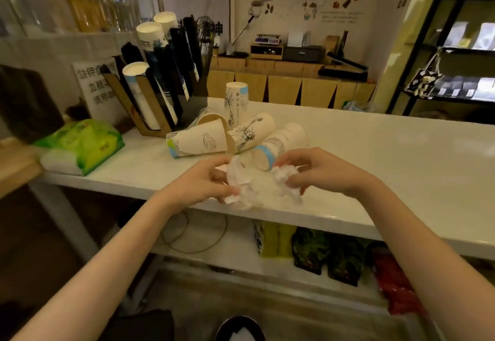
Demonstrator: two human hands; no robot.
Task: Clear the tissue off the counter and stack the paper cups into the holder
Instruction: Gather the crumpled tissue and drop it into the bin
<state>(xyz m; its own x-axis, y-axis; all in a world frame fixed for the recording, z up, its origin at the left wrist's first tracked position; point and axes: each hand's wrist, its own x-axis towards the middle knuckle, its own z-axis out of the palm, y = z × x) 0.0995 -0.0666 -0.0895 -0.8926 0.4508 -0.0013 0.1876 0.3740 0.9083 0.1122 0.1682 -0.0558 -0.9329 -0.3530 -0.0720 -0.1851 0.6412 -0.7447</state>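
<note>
Crumpled white tissue (258, 186) lies at the near edge of the white counter (401, 158). My left hand (201, 181) grips its left side and my right hand (318, 170) pinches its right side. Just behind the tissue several printed paper cups lie on their sides: one with a wave drawing (199, 141), one with a plant drawing (251, 131) and one with a blue rim (281, 143). Another cup (235, 103) stands upside down further back. The black and brown cup holder (160, 83) at the back left holds stacks of cups in slanted slots.
A green pack of tissues (80, 146) lies at the counter's left end beside a printed sign (95, 86). A lower shelf (233, 255) under the counter holds bags and a cable. A black bin (239, 328) with white paper inside sits on the floor below.
</note>
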